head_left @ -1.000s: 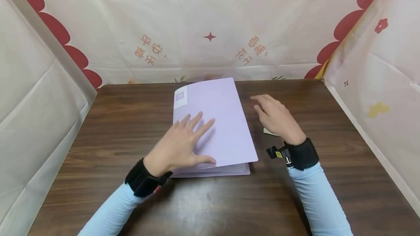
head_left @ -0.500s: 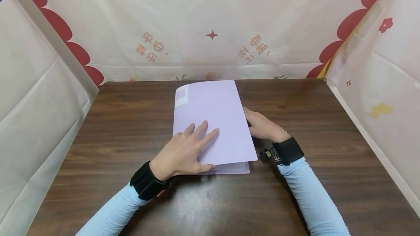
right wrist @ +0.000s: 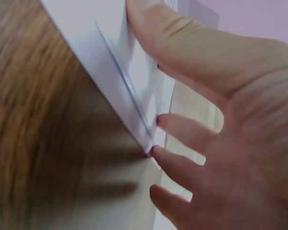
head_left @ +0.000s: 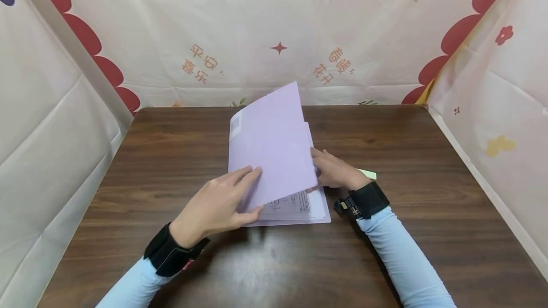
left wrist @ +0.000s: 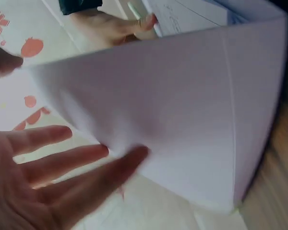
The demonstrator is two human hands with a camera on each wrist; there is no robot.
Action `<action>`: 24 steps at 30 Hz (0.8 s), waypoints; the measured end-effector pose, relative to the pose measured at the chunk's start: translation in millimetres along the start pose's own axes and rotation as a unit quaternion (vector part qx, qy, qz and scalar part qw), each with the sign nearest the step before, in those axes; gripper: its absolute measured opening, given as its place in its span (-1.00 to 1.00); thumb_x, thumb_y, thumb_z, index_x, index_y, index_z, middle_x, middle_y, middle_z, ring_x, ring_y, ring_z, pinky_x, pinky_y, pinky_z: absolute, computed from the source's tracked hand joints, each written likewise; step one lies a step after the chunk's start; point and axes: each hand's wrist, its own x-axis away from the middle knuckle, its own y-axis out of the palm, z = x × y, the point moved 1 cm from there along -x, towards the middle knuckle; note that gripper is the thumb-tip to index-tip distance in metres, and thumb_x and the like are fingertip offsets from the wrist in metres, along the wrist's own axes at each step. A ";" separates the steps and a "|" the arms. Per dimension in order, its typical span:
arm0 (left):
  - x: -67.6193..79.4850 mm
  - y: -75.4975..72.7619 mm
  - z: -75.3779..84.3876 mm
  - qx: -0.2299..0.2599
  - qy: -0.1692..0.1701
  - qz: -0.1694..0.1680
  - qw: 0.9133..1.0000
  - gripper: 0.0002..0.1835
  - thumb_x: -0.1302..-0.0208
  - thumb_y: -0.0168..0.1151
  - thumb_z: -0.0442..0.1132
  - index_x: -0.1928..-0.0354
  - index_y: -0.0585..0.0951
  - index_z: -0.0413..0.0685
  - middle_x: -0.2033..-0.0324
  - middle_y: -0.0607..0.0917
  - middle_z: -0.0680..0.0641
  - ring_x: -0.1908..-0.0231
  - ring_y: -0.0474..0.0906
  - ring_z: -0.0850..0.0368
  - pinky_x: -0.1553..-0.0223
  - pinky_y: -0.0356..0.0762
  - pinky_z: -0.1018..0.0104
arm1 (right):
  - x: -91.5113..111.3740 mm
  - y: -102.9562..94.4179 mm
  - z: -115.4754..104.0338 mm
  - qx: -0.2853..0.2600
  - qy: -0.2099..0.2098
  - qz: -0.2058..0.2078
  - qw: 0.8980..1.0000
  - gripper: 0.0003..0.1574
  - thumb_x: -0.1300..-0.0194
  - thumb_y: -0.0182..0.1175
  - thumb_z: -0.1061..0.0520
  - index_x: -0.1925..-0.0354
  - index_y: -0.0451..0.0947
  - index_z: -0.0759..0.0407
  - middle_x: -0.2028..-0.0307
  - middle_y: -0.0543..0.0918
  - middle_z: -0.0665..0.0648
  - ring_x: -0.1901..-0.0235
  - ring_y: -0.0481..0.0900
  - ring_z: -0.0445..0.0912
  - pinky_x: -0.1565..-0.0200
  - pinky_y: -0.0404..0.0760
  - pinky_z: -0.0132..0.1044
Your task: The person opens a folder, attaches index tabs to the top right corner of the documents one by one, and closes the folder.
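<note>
A lilac folder (head_left: 269, 146) lies on the table with its front cover raised at a slant. Under the cover show printed sheets (head_left: 295, 206) in clear sleeves. My left hand (head_left: 218, 203) is at the cover's lower left, fingers extended against its outside and thumb near its lower edge. In the left wrist view, spread fingers (left wrist: 77, 167) lie over the cover (left wrist: 149, 110). My right hand (head_left: 336, 170) is at the folder's right side, partly behind the raised cover. In the right wrist view, its thumb (right wrist: 182, 43) rests over the pages and its extended fingertips reach the edge.
A pale green flat item (head_left: 367, 174) lies on the dark wooden table (head_left: 171, 151), partly behind the right wrist. Patterned white cloth (head_left: 274, 18) hangs behind the table and along both sides.
The folder's cover has swung up from nearly flat, baring printed sheets. My right hand moved left to the folder's right edge. My left hand shifted slightly left and down.
</note>
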 end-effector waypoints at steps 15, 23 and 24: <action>115.9 -56.6 -35.1 -0.136 -0.209 -0.073 0.966 -0.33 -0.46 0.11 0.01 0.81 0.06 0.15 0.78 0.01 0.19 0.77 0.01 0.23 0.75 -0.04 0.29 | -5.8 3.0 -8.6 -0.003 0.053 -0.036 0.998 -0.01 -0.02 0.61 0.01 -0.41 0.50 0.00 -0.62 0.12 0.29 -0.64 -0.06 0.27 -0.57 -0.17 0.32; 126.1 -36.4 -46.8 -0.195 -0.187 -0.074 0.960 -0.39 -0.04 0.58 -0.13 0.76 0.26 -0.01 0.76 0.20 0.05 0.71 0.16 0.10 0.75 0.11 0.25 | -2.8 1.9 -6.8 -0.007 0.058 -0.036 0.998 -0.03 -0.03 0.61 0.04 -0.41 0.51 -0.01 -0.62 0.10 0.29 -0.64 -0.10 0.28 -0.57 -0.17 0.32; 124.4 -33.8 -49.5 -0.201 -0.180 -0.076 0.960 -0.46 0.04 0.64 -0.12 0.71 0.37 -0.07 0.72 0.30 -0.01 0.67 0.27 0.02 0.73 0.21 0.20 | -2.4 2.2 -7.2 -0.008 0.059 -0.036 0.998 -0.03 -0.03 0.61 0.04 -0.41 0.51 -0.01 -0.62 0.10 0.29 -0.64 -0.10 0.28 -0.57 -0.18 0.32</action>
